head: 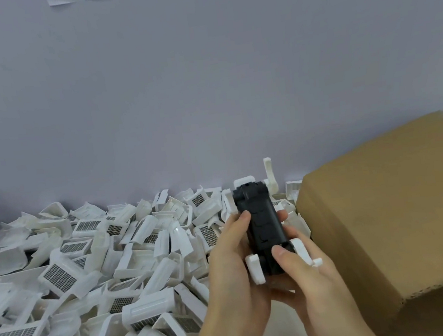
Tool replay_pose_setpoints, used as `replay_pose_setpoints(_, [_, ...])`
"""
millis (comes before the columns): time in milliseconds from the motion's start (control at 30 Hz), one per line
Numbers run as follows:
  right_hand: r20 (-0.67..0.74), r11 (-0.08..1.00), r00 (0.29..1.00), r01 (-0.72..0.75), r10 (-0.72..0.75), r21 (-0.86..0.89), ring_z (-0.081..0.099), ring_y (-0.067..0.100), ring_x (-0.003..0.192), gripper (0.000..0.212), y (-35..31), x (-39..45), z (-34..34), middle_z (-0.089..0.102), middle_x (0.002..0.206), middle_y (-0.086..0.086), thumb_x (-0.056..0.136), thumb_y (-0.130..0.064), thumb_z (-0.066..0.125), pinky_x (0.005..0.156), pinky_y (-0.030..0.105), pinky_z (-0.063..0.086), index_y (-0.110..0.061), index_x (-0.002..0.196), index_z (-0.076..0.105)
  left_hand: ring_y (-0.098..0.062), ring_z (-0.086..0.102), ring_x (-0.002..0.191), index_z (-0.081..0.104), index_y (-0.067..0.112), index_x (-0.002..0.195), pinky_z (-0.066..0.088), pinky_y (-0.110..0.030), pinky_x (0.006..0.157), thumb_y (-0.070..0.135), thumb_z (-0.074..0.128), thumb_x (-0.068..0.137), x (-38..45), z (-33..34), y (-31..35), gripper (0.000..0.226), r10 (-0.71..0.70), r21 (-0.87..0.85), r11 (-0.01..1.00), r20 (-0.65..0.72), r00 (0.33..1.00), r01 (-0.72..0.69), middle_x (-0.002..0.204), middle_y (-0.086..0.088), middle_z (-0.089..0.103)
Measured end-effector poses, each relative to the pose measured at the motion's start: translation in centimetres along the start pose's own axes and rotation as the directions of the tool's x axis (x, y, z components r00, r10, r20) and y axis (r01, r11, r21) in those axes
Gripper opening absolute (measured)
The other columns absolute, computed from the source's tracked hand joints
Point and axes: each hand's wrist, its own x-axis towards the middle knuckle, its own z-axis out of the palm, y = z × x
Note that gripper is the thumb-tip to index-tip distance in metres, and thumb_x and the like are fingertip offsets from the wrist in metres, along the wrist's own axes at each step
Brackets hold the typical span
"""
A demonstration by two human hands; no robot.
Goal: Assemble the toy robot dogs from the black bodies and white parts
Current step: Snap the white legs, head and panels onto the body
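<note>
A black toy dog body (259,218) with white legs attached is held up in front of me, lengthwise, belly side toward the camera. My left hand (232,271) grips its left side, thumb lying along the black edge. My right hand (307,277) holds the near end, thumb pressed on the black body beside a white leg (255,269). Another white leg (303,251) sticks out on the right, over my right fingers. White parts at the far end (244,181) rise above the body.
A deep pile of loose white shell parts (88,266), several with dark grid stickers, covers the table to the left and behind. A brown cardboard box (399,208) stands close on the right. A pale wall backs the table.
</note>
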Motion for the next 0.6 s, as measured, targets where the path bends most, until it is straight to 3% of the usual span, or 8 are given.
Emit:
replay_pose_setpoints(167, [0.044,0.993,0.996,0.078,-0.074,-0.092,0.075,0.023,0.092,0.039,0.18,0.09,0.15,0.077,0.096,-0.003,0.090,-0.016,0.066,0.068,0.034,0.061,-0.054,0.088,0.072,-0.026,0.070,0.077,0.068,0.003,0.125,0.054,-0.029,0.051,0.040,0.059,0.075,0.00,0.02,-0.16,0.063,-0.005,0.029,1.000,-0.027,1.000,0.005,0.106,-0.015,0.074])
replay_pose_setpoints(233, [0.053,0.991,0.996,0.083,-0.078,-0.105,0.074,0.021,0.093,0.035,0.24,0.12,0.18,0.077,0.096,-0.004,0.078,-0.020,0.062,0.068,0.032,0.061,-0.051,0.090,0.073,-0.025,0.070,0.074,0.067,0.001,0.126,0.053,-0.028,0.049,0.039,0.058,0.077,-0.02,0.00,-0.19,0.063,-0.011,0.023,1.000,-0.035,0.999,0.011,0.104,-0.016,0.073])
replay_pose_setpoints(367, [0.070,0.992,0.995,0.072,-0.065,-0.102,0.075,0.023,0.093,0.034,0.65,0.20,-0.27,0.078,0.097,-0.002,0.090,-0.011,0.062,0.066,0.030,0.060,-0.042,0.097,0.075,-0.026,0.069,0.071,0.066,-0.001,0.126,0.052,-0.028,0.048,0.037,0.054,0.088,-0.07,-0.05,-0.33,0.055,0.002,0.037,0.999,-0.035,0.999,0.000,0.100,-0.016,0.073])
replay_pose_setpoints(500, [0.098,0.990,0.992,0.088,-0.078,-0.109,0.075,0.023,0.089,0.048,0.27,0.00,-0.04,0.078,0.094,-0.002,0.066,-0.019,0.053,0.063,0.028,0.058,-0.055,0.090,0.073,-0.027,0.066,0.074,0.063,0.001,0.127,0.053,-0.028,0.050,0.040,0.058,0.079,0.07,-0.08,-0.41,0.062,0.044,0.048,0.998,-0.042,0.998,-0.042,0.100,-0.015,0.075])
replay_pose_setpoints(600, [0.099,0.988,0.992,0.086,-0.073,-0.127,0.075,0.022,0.090,0.048,0.33,0.10,0.08,0.078,0.094,-0.003,0.083,-0.012,0.058,0.065,0.029,0.060,-0.058,0.089,0.072,-0.026,0.068,0.073,0.066,0.002,0.122,0.054,-0.029,0.052,0.040,0.061,0.071,0.21,0.01,-0.53,0.063,0.081,0.049,0.996,-0.048,0.996,-0.079,0.100,-0.016,0.075])
